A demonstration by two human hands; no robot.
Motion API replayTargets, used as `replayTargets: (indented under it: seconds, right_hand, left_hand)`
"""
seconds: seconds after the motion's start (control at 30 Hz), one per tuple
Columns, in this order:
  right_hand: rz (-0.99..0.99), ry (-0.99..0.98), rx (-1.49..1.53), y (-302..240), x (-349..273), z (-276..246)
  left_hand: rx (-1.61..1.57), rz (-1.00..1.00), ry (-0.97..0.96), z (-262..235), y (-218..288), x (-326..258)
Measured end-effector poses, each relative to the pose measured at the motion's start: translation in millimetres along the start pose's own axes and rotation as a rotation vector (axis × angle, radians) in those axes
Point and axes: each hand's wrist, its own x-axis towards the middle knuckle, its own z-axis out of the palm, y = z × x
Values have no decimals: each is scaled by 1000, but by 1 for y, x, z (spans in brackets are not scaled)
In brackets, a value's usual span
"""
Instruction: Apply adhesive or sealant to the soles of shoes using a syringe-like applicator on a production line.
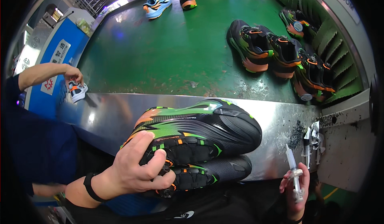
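Observation:
A pair of black sneakers with green and orange trim lies side by side near me, toes to the right: the far sneaker [236, 124] is tilted on its side, and the near sneaker [232, 169] sits partly under it. My left hand [138, 166], a black band at its wrist, grips them around their tongues and lacing dials. Off to the right, apart from the shoes, my right hand [300, 186] is closed around a clear syringe [291, 158], whose tip points up and away. Whitish residue coats the syringe's lower end.
Several similar sneakers [248, 44] stand at the right of the green conveyor belt [160, 60]; a light blue sneaker [157, 6] is farther off. More syringes [307, 144] lie at the metal ledge's [120, 108] right end. At left, a co-worker's hand [74, 74] holds a small white-grey shoe [78, 91].

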Motion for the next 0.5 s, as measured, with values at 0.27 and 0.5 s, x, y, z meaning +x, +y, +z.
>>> replayTargets:
  seconds: [0.27, 0.5]
  right_hand:
    - [-574, -889, 322, -41, -1, 34]
    - [-442, -1065, 267, -65, 9, 80]
  left_hand:
    - [-44, -45, 32, -3, 2, -4]
    - [-31, -62, 35, 0, 6, -8]
